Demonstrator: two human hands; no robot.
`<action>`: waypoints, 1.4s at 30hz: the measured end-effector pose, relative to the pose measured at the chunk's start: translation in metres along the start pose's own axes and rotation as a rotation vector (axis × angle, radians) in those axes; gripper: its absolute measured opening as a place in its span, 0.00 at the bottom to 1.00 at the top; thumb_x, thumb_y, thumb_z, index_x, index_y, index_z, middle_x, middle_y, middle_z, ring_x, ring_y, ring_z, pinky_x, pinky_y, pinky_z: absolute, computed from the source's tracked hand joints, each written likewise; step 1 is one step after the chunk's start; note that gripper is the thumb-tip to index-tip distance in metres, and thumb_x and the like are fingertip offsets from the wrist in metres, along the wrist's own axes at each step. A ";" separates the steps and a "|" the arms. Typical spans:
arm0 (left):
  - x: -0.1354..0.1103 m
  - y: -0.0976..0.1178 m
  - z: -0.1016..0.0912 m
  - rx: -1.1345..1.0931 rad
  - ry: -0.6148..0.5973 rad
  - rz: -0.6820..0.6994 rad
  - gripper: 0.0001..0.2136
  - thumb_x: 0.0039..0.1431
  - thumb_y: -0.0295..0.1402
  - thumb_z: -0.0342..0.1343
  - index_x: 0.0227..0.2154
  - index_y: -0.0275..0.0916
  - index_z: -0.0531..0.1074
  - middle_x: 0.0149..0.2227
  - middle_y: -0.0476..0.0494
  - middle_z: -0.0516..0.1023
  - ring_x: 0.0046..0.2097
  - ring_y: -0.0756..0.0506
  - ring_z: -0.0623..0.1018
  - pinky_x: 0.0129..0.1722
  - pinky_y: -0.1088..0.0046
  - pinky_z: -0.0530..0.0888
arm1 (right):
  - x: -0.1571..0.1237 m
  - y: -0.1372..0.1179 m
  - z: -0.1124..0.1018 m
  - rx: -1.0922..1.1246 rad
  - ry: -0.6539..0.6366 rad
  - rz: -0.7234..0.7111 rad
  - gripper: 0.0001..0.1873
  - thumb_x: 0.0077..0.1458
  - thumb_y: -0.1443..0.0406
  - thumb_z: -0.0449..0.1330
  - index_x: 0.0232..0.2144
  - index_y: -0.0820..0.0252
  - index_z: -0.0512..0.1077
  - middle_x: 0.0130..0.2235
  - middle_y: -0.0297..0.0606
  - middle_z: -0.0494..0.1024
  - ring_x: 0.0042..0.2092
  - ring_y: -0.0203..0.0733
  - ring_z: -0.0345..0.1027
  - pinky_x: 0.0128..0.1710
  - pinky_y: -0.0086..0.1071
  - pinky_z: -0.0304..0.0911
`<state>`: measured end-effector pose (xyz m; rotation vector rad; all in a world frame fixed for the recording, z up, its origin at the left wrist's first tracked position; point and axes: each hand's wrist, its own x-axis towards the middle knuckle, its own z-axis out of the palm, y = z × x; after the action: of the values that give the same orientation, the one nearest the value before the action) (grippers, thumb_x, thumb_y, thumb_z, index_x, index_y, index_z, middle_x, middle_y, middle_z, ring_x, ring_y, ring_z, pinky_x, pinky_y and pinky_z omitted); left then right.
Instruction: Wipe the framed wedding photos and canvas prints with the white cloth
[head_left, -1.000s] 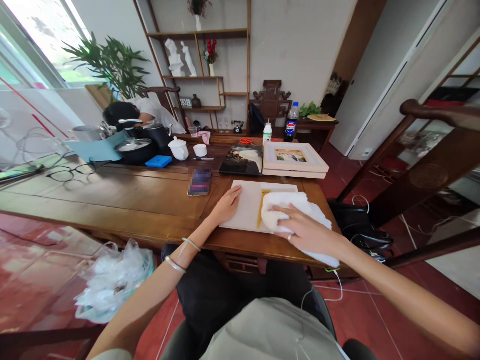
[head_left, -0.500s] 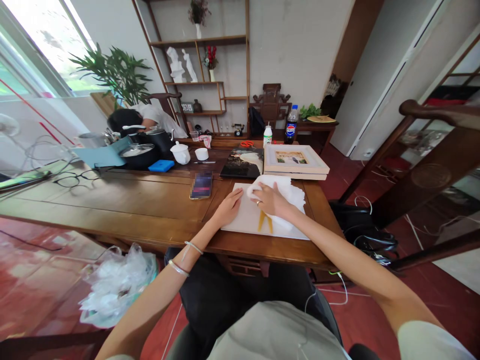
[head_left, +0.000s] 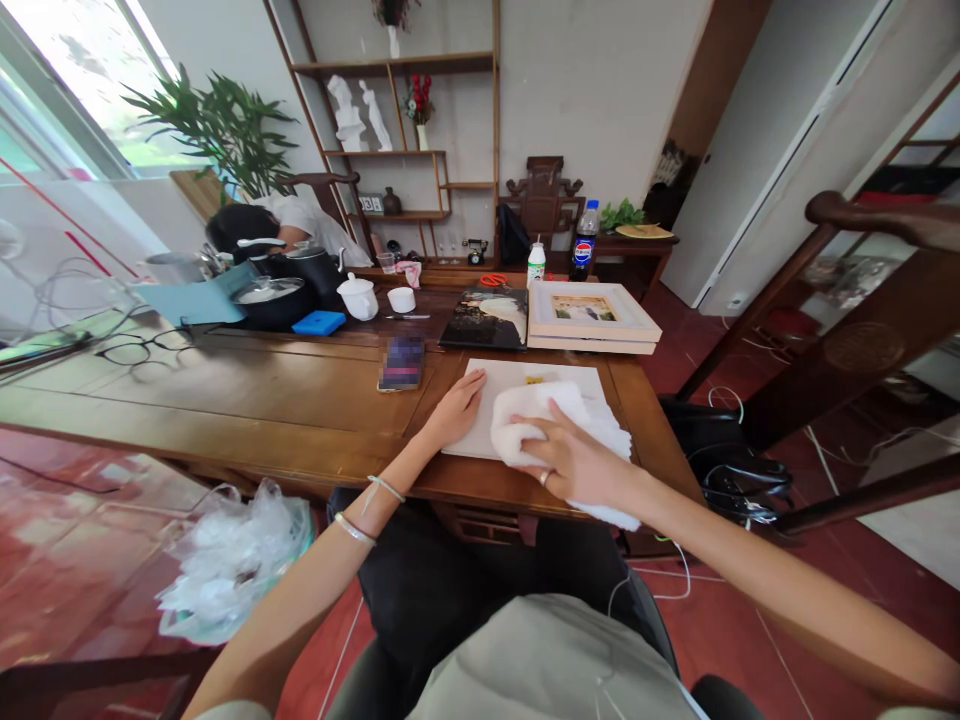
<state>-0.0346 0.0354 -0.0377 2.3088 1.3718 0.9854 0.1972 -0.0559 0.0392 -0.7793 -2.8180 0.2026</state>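
A flat white board [head_left: 465, 440] lies near the front edge of the wooden table, partly covered. My left hand [head_left: 456, 408] rests flat on its left edge with the fingers stretched out. Bunched in my right hand [head_left: 566, 455] is a white cloth [head_left: 517, 420], pressed over the board's front right part and hanging past its near edge. Just behind the cloth, a small bit of a yellow mark [head_left: 534, 380] shows on the board; the remainder of it is hidden.
Behind the board lie a dark picture book [head_left: 484, 320] and a white framed picture [head_left: 592, 308]. A phone [head_left: 402, 363] is to the left. Farther back stand a cola bottle [head_left: 584, 245], a white bottle [head_left: 535, 265] and a teapot [head_left: 358, 297]. Someone leans on the table's far left.
My right hand has drawn the cloth toward me, from the board's back part to its front edge. The yellow mark's lower part is now covered. My left hand has stayed put.
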 end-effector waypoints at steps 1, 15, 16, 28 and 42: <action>0.000 0.000 0.000 0.001 -0.001 -0.001 0.21 0.62 0.31 0.40 0.55 0.32 0.65 0.61 0.36 0.63 0.62 0.43 0.62 0.63 0.61 0.57 | 0.006 0.009 -0.001 0.000 0.010 0.019 0.15 0.53 0.73 0.51 0.40 0.57 0.71 0.52 0.43 0.72 0.59 0.48 0.57 0.60 0.56 0.36; 0.001 -0.001 -0.002 -0.024 -0.017 0.063 0.19 0.60 0.29 0.42 0.52 0.35 0.68 0.59 0.38 0.65 0.62 0.42 0.62 0.63 0.59 0.58 | 0.090 0.037 0.016 -0.214 0.063 0.266 0.15 0.54 0.69 0.51 0.43 0.62 0.70 0.50 0.52 0.71 0.57 0.56 0.56 0.56 0.61 0.39; 0.001 -0.001 -0.003 -0.034 -0.031 0.087 0.19 0.59 0.28 0.44 0.52 0.35 0.69 0.59 0.38 0.66 0.63 0.41 0.62 0.63 0.60 0.58 | 0.086 0.028 0.019 -0.220 0.051 0.231 0.15 0.53 0.69 0.52 0.44 0.62 0.71 0.51 0.52 0.70 0.58 0.56 0.55 0.57 0.60 0.38; 0.000 0.000 -0.001 -0.012 -0.007 -0.004 0.21 0.61 0.30 0.40 0.56 0.32 0.64 0.61 0.37 0.63 0.63 0.43 0.62 0.63 0.60 0.57 | 0.011 -0.003 -0.006 -0.073 -0.027 -0.002 0.14 0.51 0.72 0.52 0.38 0.57 0.72 0.49 0.44 0.74 0.56 0.49 0.61 0.58 0.50 0.44; 0.001 -0.002 -0.003 -0.068 -0.026 0.068 0.20 0.60 0.31 0.43 0.54 0.36 0.66 0.59 0.39 0.66 0.63 0.43 0.61 0.63 0.61 0.57 | 0.081 0.021 0.013 -0.177 0.031 0.219 0.14 0.54 0.71 0.50 0.40 0.59 0.71 0.49 0.48 0.73 0.57 0.55 0.57 0.55 0.62 0.41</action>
<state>-0.0377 0.0369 -0.0361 2.3238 1.2378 1.0024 0.1366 0.0032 0.0363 -1.1204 -2.7457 -0.0267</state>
